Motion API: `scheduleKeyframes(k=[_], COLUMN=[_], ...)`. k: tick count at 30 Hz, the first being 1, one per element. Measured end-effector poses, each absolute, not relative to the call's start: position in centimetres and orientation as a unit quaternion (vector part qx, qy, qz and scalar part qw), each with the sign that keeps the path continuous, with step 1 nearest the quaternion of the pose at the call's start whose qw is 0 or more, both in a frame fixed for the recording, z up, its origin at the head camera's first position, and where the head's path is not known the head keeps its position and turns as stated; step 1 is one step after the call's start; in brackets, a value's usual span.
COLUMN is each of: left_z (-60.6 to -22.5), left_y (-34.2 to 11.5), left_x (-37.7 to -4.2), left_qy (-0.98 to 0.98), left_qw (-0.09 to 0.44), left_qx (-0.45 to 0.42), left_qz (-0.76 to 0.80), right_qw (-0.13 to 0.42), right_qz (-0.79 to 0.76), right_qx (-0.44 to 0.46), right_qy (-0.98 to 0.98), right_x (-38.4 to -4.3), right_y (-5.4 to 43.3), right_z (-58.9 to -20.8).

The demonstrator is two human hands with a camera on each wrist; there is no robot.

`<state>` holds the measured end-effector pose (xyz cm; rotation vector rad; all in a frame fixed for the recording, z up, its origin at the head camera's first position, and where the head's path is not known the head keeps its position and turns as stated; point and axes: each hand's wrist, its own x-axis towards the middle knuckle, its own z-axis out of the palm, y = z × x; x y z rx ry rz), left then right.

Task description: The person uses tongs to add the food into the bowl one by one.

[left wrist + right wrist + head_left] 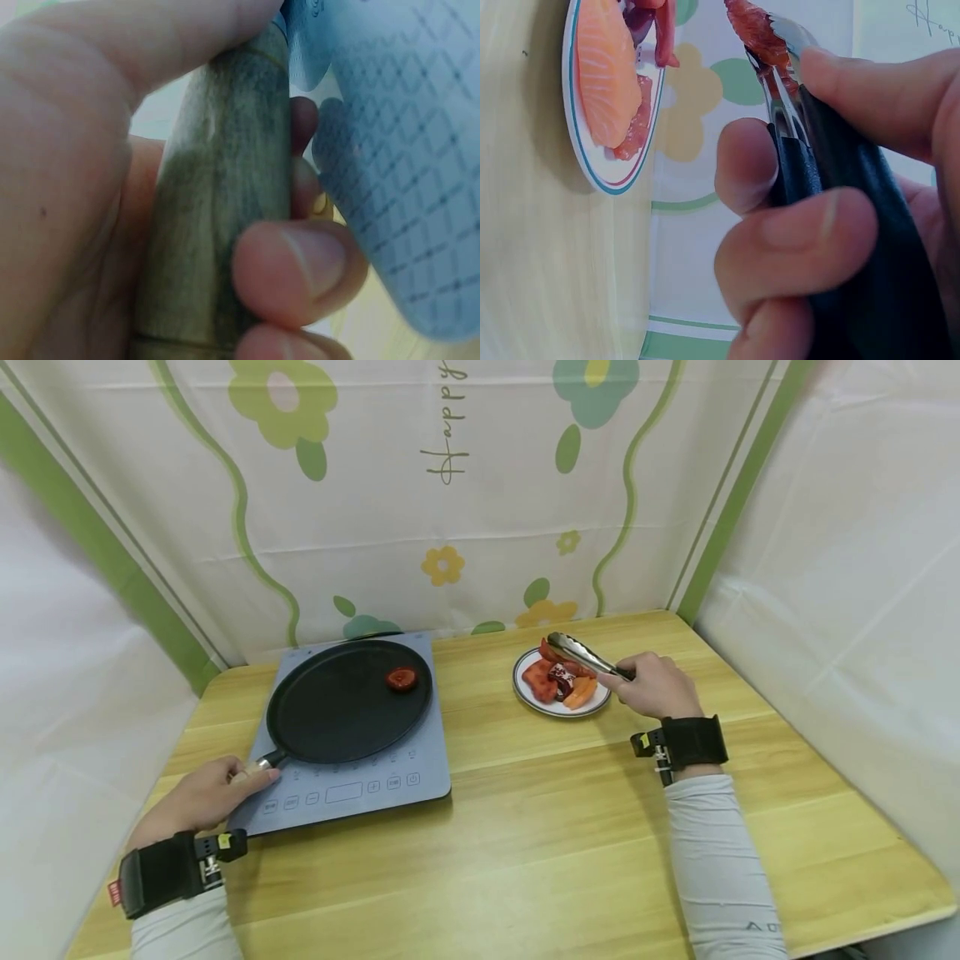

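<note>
My left hand [202, 795] grips the wooden handle [221, 165] of a flat black frying pan [337, 702], fingers and thumb wrapped round it. The pan sits on a grey induction cooktop [438, 772], with a small dark-red round slice [401, 678] toward its right side. In my right hand [660, 687] are metal tongs [588, 657] with black grips, squeezed together. Their tips pinch a reddish piece of meat [757, 34] over the far side of a white plate [573, 713]. The plate holds an orange salmon slice [607, 75] and several red pieces.
Both stand on a light wooden table [525, 843], the cooktop at the left and the plate at the back right. A flowered cloth [360, 527] hangs behind the table's back edge. White cloth walls [847, 635] flank both sides.
</note>
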<state>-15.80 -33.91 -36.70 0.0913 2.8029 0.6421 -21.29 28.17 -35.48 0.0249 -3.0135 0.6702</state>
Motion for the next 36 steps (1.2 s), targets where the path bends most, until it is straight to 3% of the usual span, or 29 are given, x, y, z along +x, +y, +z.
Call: scheduleKeyframes(k=[36], left_z=[-36.6], left_y=[-33.9], left_x=[-15.7], left_qy=[0.966], left_qw=[0.133], left_qx=[0.031], left_qz=[0.220], right_qw=[0.023], right_qz=[0.248], right_qx=[0.063], right_qy=[-0.966], right_x=[-21.4], right_y=[25.8], right_z=[-34.9])
